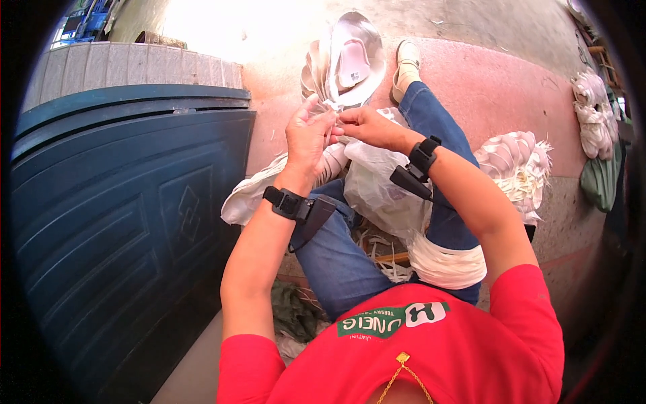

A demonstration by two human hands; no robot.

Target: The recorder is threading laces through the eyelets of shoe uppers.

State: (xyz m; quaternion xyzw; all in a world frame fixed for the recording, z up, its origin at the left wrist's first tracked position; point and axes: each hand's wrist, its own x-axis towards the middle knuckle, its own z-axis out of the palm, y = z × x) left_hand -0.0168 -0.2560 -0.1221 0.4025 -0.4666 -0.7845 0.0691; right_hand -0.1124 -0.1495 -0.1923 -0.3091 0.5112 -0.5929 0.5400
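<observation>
Between my knees and the wall, a fanned bundle of pale, curved shoe pieces (pixel 315 71) stands on the floor. Its foremost piece is whitish, with a pinkish oval panel (pixel 352 62) on it. At the bundle's near end, a thin white strip (pixel 331 106) shows between my fingers. My left hand (pixel 307 138) is closed on the strip, its thumb pointing up. From the right, my right hand (pixel 371 128) meets it, thumb and fingers pinched at the same spot. Exactly how the strip runs there is hidden by my fingers.
A dark blue panelled door (pixel 134 222) stands close on my left. A translucent plastic bag (pixel 383 182) lies between my legs, and a hank of cream strips (pixel 447 264) rests over my thigh. More bundled pale pieces (pixel 511 161) lie at right, beyond them a green bag (pixel 599 183).
</observation>
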